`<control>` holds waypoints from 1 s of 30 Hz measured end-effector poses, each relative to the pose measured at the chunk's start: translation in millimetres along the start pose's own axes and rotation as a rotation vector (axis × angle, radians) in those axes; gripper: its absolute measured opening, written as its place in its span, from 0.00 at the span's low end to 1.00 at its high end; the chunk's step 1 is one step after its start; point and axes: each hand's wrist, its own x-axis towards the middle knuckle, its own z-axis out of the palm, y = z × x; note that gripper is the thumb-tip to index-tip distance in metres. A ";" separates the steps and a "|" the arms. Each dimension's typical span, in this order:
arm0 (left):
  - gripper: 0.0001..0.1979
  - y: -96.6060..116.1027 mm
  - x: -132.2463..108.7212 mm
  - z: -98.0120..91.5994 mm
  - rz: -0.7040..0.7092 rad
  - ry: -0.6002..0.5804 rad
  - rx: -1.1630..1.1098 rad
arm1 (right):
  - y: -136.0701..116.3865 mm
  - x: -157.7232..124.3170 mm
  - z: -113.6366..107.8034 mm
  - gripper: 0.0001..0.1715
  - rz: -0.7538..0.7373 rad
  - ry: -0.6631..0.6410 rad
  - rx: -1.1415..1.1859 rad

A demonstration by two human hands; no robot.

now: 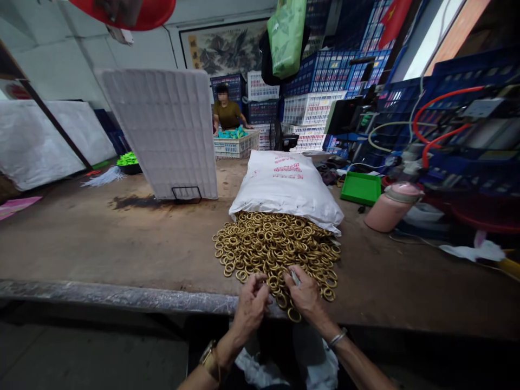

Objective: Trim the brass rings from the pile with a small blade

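Observation:
A heap of gold-coloured rings (270, 241) spills from the open end of a white sack (284, 187) onto the table's front edge. My left hand (251, 304) is at the near left side of the heap, fingers curled and pressed together; whatever lies in them is too small to make out. Close beside it, at the heap's near right, my right hand (305, 292) is closed on a small grey metal tool (295, 278), mostly hidden by the fingers. Between and below both hands, a few loose rings (294, 314) lie at the table edge.
A tall white ribbed panel (162, 130) stands on the brown table (101, 244) at left. To the right are a green tray (361, 188) and a pink bottle (392, 206). Behind, a person (228, 115) stands at a crate (238, 145) near stacked crates.

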 end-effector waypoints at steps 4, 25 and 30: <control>0.11 -12.5 0.8 6.8 0.211 0.005 0.210 | -0.7 3.8 1.4 0.12 -0.005 -0.022 0.052; 0.05 -22.9 33.7 20.4 0.682 -0.108 1.090 | 16.3 -2.3 -21.1 0.12 0.191 0.082 0.366; 0.09 -22.9 34.5 14.4 0.702 0.035 0.918 | 8.2 -7.4 -22.8 0.12 0.187 0.066 0.385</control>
